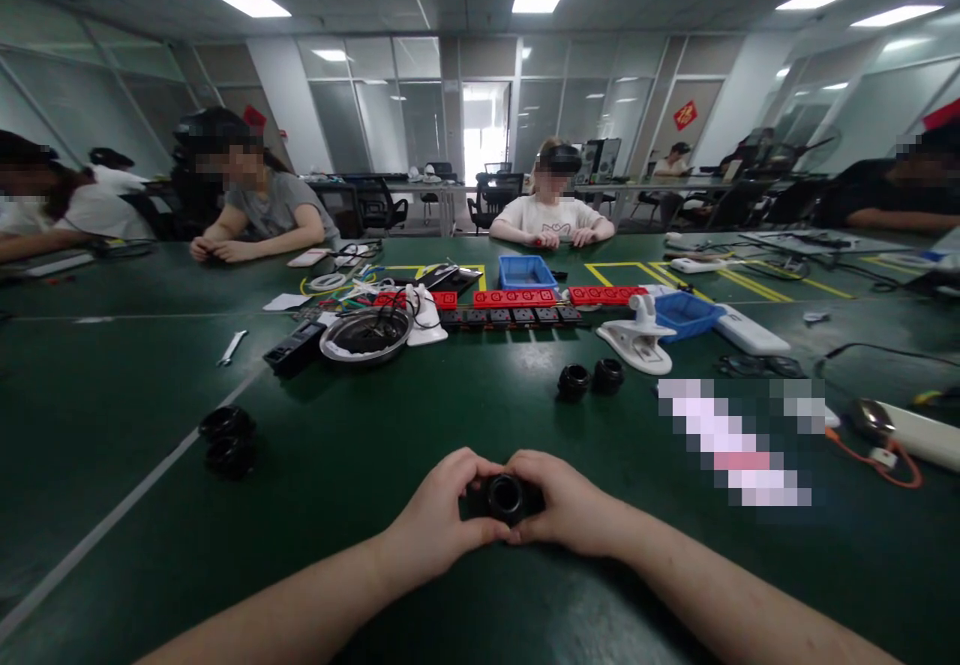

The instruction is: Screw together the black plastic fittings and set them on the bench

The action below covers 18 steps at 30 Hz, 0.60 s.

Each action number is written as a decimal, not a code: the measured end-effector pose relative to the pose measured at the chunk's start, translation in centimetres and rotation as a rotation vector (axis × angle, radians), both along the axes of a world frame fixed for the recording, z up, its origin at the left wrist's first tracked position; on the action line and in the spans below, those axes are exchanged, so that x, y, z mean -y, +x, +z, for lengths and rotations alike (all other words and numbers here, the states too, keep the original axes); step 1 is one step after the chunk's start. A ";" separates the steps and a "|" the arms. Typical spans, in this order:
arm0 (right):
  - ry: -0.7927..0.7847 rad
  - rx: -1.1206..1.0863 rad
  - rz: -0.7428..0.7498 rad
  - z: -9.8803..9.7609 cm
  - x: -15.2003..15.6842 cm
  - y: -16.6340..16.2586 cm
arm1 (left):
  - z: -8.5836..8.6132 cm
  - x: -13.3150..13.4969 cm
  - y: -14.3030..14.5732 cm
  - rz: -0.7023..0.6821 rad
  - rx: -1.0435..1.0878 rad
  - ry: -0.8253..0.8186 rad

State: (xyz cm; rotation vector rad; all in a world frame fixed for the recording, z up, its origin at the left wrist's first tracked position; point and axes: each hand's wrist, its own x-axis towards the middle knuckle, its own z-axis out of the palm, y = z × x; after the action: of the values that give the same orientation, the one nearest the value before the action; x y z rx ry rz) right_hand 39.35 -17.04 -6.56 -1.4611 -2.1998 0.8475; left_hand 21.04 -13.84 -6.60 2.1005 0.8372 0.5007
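Observation:
Both my hands are around a black ring-shaped fitting (pixel 507 498) with a round hole through its middle, low in the centre of the head view. My left hand (pixel 437 511) grips its left side between curled fingers and thumb. From the right, my right hand (pixel 568 502) closes on the same fitting, and the thumbs nearly meet at its near side. Two similar black fittings (pixel 574 382) (pixel 607 375) stand beyond my right hand. Off to the left, a pair of black fittings (pixel 229 440) sits close together, one behind the other.
Across the green table (pixel 360 415) lie a metal bowl (pixel 365 357), red socket strips (pixel 514 298), a white clip stand (pixel 637 335), blue trays (pixel 527 273) (pixel 684 315) and a wrench (pixel 233 347). Cables and white power strips lie at right. Several people sit around the table.

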 end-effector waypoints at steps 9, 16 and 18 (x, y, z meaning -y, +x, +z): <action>0.146 0.157 -0.246 -1.0 1.0 -2.1 | -0.7 -0.3 0.1 0.077 0.041 0.049; 0.008 -0.091 0.119 -0.1 0.2 0.7 | 0.2 -0.7 -0.9 -0.139 0.024 0.028; -0.032 -0.136 0.137 -0.1 0.1 1.1 | 0.2 -0.5 -1.0 -0.145 0.015 0.038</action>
State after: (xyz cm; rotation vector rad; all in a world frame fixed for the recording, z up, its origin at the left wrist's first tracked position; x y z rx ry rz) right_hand 40.43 -17.15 -6.63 -1.2389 -2.2120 1.0007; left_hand 20.03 -13.34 -6.40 2.1711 0.6659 0.4573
